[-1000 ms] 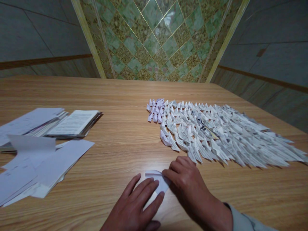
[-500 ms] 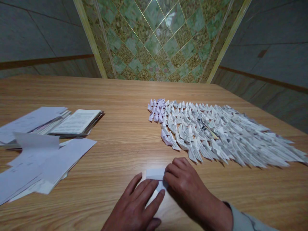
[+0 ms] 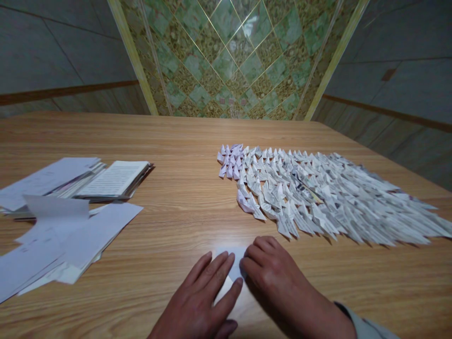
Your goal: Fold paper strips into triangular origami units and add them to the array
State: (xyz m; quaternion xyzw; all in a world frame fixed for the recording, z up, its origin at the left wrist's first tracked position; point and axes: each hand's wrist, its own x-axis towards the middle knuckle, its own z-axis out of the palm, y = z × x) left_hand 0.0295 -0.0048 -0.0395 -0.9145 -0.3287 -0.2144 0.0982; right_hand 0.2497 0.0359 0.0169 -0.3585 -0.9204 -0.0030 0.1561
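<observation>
A small piece of white paper (image 3: 226, 254) lies on the table at the bottom middle, partly covered by my hands. My left hand (image 3: 203, 296) rests over its left side, fingers spread and laid flat on it. At the right edge of the paper is my right hand (image 3: 271, 266), its fingers curled and pinching there; the fingertips are hidden from view. Beyond the hands, to the right, rows of small folded paper boats (image 3: 296, 193) stand close together, mostly printed paper. Several lilac ones (image 3: 231, 162) are at their left end.
On the left are loose white sheets (image 3: 74, 235), one curling upward, and a stack of printed pages (image 3: 115, 179) behind them. The wooden table (image 3: 187, 188) reaches back to a tiled wall (image 3: 229, 61), with grey walls at both sides.
The raised strip of paper between my hands now lies flat. My left fingers have slid slightly forward over it; my right hand stays at its right edge.
</observation>
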